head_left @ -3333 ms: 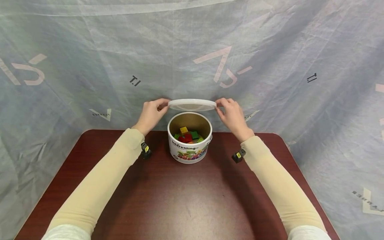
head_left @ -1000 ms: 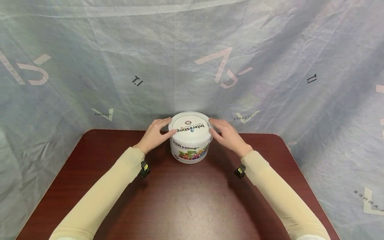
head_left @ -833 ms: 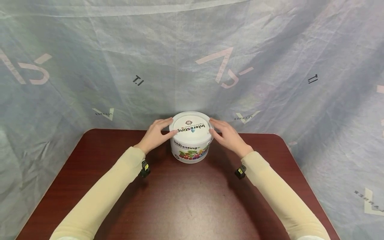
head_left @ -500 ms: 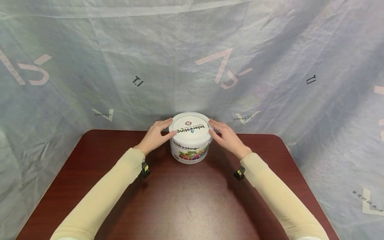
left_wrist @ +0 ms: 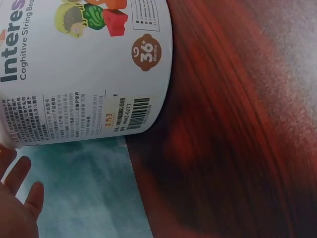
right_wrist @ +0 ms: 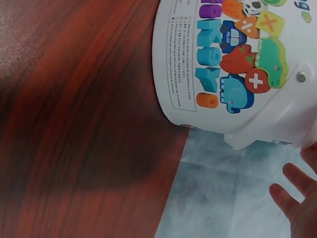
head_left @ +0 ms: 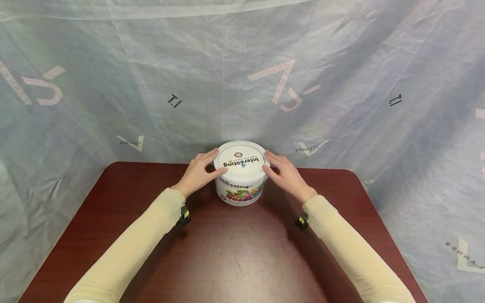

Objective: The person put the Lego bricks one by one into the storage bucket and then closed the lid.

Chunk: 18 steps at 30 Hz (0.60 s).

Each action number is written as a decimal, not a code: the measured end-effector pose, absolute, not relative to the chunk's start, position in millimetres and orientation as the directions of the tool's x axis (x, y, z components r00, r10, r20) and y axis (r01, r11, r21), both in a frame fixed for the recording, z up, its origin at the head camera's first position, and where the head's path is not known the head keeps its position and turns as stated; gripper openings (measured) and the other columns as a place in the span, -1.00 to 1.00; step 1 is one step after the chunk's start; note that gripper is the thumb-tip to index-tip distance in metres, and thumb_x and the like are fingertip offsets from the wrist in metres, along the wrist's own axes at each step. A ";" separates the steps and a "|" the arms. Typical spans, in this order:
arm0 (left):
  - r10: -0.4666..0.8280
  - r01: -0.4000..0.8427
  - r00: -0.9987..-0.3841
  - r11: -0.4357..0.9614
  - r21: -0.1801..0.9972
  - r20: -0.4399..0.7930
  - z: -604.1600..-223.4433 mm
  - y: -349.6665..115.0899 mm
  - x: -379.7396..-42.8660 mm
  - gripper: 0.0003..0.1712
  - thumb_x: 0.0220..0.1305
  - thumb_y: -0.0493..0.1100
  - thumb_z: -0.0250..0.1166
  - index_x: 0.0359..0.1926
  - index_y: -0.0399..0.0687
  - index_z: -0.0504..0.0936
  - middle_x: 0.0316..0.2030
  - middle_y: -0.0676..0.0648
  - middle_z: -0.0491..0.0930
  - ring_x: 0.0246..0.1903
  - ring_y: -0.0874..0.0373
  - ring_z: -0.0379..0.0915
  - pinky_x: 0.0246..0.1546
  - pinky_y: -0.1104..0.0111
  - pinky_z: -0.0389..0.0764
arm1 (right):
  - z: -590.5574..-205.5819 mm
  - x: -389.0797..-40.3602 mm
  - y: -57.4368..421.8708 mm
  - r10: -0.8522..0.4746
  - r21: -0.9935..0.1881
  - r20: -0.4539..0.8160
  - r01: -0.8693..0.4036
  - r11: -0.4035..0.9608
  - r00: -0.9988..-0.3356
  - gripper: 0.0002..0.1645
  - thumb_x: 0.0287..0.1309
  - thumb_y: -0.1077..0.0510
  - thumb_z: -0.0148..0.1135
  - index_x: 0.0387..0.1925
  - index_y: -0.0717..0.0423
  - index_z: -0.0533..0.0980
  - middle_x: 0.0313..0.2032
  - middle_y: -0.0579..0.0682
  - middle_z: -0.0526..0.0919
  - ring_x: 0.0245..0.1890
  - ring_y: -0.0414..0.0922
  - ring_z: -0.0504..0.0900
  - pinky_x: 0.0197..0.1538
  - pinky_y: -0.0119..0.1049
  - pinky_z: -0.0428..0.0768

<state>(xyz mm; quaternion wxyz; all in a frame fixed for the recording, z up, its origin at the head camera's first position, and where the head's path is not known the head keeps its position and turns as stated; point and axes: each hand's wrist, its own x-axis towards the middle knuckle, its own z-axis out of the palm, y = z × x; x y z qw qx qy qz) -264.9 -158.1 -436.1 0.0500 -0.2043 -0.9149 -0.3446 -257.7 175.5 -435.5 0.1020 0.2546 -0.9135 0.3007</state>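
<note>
A white round bucket [head_left: 239,192] printed with colourful toy pictures stands upright at the far middle of the table. Its white lid [head_left: 242,162] sits flat on top, covering whatever is inside. My left hand [head_left: 198,172] touches the lid's left edge, fingers toward the back and thumb at the front rim. On the opposite edge, my right hand [head_left: 286,173] rests the same way. The left wrist view shows the bucket's barcode side, with fingers [left_wrist: 19,173] spread below the rim. In the right wrist view, a white handle [right_wrist: 270,116] hangs along the bucket near loosely spread fingers [right_wrist: 297,179].
The dark red wooden table [head_left: 235,248] extends in front of the bucket. Grey fabric sheeting [head_left: 227,75] hangs close behind it and along both sides. Small black cameras are strapped to both wrists.
Some three seconds ago both hands held the lid above the bucket, with coloured blocks visible inside. The lid now covers it. Over the last second the hands have barely shifted on the rim.
</note>
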 end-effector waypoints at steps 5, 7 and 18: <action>0.341 0.424 -0.905 0.689 0.588 0.254 -444.8 -157.4 -261.1 -0.01 0.36 0.32 0.34 0.61 -0.02 0.23 0.60 -0.05 0.18 0.45 -0.09 0.17 0.34 -0.12 0.23 | -439.8 -250.9 173.3 -0.373 -0.512 0.334 -0.499 0.700 -0.866 -0.25 0.50 -0.14 0.18 0.53 0.12 0.34 0.54 0.05 0.31 0.45 0.12 0.35 0.49 0.12 0.30; 0.337 0.424 -0.906 0.690 0.587 0.257 -447.8 -157.3 -258.4 -0.01 0.37 0.32 0.33 0.62 -0.01 0.21 0.60 -0.05 0.17 0.45 -0.09 0.17 0.31 -0.13 0.24 | -441.4 -248.7 172.7 -0.366 -0.516 0.338 -0.496 0.698 -0.867 -0.26 0.50 -0.14 0.18 0.53 0.10 0.35 0.54 0.03 0.31 0.43 0.12 0.37 0.46 0.15 0.34; 0.325 0.413 -0.910 0.689 0.595 0.257 -452.0 -156.3 -254.2 -0.06 0.45 0.30 0.26 0.64 0.03 0.16 0.63 0.00 0.09 0.49 -0.10 0.09 0.39 -0.21 0.16 | -445.6 -248.2 171.6 -0.392 -0.449 0.369 -0.531 0.719 -0.843 -0.28 0.54 -0.11 0.12 0.54 0.16 0.33 0.54 0.08 0.30 0.47 0.14 0.35 0.53 0.10 0.22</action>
